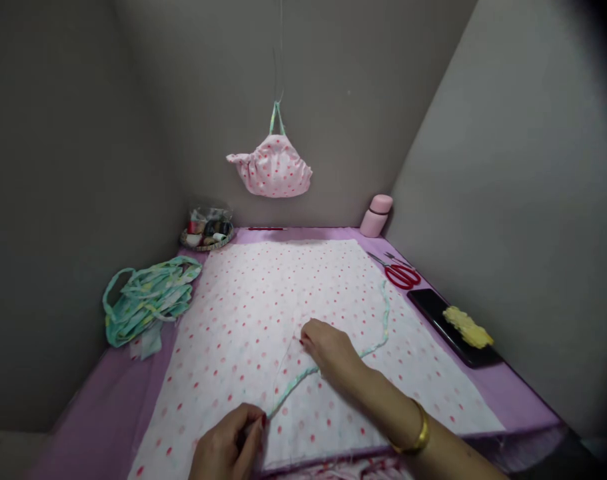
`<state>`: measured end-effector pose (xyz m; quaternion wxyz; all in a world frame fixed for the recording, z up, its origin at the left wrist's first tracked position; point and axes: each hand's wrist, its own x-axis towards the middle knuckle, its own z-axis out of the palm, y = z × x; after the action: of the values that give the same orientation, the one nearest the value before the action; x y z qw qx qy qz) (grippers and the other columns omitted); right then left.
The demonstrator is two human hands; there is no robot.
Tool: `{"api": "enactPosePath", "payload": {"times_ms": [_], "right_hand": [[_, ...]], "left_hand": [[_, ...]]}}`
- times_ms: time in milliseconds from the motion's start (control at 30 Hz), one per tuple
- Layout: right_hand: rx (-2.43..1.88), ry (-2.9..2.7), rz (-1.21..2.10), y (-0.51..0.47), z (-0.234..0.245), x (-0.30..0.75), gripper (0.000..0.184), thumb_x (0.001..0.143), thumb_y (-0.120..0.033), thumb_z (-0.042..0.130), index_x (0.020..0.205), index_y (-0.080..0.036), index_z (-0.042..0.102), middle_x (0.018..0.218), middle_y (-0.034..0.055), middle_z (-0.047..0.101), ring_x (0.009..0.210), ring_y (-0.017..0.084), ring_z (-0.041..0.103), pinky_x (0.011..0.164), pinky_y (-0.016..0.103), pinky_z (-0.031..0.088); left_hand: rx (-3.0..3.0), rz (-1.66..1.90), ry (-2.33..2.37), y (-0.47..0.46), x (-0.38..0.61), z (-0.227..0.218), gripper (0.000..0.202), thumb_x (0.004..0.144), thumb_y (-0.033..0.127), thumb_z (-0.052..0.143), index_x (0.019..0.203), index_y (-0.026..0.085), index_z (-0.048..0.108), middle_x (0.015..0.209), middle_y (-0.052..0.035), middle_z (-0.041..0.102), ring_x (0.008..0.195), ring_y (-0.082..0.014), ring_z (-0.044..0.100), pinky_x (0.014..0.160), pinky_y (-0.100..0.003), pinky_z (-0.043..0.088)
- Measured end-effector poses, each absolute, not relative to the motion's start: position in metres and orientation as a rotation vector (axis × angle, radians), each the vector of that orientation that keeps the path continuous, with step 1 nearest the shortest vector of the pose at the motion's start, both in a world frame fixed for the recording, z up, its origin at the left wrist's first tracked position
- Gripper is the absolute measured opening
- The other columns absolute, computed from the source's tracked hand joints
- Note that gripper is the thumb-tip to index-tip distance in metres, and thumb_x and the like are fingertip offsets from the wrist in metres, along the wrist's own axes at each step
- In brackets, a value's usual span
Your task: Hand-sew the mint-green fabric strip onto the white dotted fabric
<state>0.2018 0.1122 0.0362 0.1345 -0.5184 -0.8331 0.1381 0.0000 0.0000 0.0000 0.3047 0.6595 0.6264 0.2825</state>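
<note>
A narrow mint-green fabric cord (386, 313) curves across white cloth with pink and red dots (253, 293). At the near end of the cord, my left hand (228, 441) is closed, thumb and forefinger pinching it. My right hand (330, 350) is held over the cord, farther from me, its fingertips pinched together. From these fingertips a fine pale thread (282, 365) runs down towards the cord end by my left hand. Whether a needle is also between the right fingertips is too small to make out.
A purple-covered table (98, 407) carries a bundle of green fabric strips (150, 293), a sewing basket (208, 233), a pink bottle (376, 217), red-handled scissors (402, 275) and a black phone (436, 313) with a yellow item (467, 327). A dotted fabric piece (276, 167) hangs behind.
</note>
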Motion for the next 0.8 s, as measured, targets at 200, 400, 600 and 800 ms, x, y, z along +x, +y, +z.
{"api": "enactPosePath", "payload": {"times_ms": [200,400,600,800], "right_hand": [[-1.473,-1.925,0.618,0.092,0.043,0.205,0.018,0.092,-0.026,0.038,0.105,-0.018,0.047,0.056,-0.0058,0.049,0.048,0.012,0.048,0.049,0.021,0.036],[-1.438,-2.137,0.546,0.084,0.047,0.199,0.022,0.083,-0.027,0.054,0.063,-0.019,0.060,0.056,0.0000,0.056,0.055,0.014,0.052,0.054,0.024,0.034],[-1.093,-2.464,0.747,0.063,0.020,0.185,0.013,0.079,-0.016,0.060,0.090,-0.020,0.066,0.081,0.0015,0.067,0.074,0.015,0.061,0.064,0.024,0.041],[-0.965,-2.470,0.555,0.056,0.004,0.188,0.023,0.091,-0.022,0.047,0.076,-0.018,0.064,0.067,0.0010,0.061,0.063,0.013,0.057,0.057,0.022,0.037]], "left_hand": [[1.743,0.671,1.671,-0.001,0.001,0.009,0.027,0.087,0.034,0.041,0.076,0.021,0.062,0.061,0.0019,0.061,0.054,-0.0129,0.053,0.052,-0.019,0.039],[1.736,0.653,1.685,-0.001,0.002,0.013,0.025,0.086,0.028,0.041,0.076,0.020,0.062,0.063,0.0010,0.064,0.056,-0.0133,0.057,0.052,-0.019,0.039],[1.742,0.666,1.675,-0.001,0.001,0.015,0.022,0.087,0.023,0.043,0.079,0.020,0.064,0.068,0.0002,0.067,0.061,-0.0139,0.061,0.057,-0.020,0.044],[1.885,0.673,1.649,-0.005,-0.006,0.013,0.019,0.087,0.020,0.046,0.083,0.021,0.065,0.074,-0.0006,0.070,0.067,-0.0143,0.065,0.062,-0.020,0.047]]}}
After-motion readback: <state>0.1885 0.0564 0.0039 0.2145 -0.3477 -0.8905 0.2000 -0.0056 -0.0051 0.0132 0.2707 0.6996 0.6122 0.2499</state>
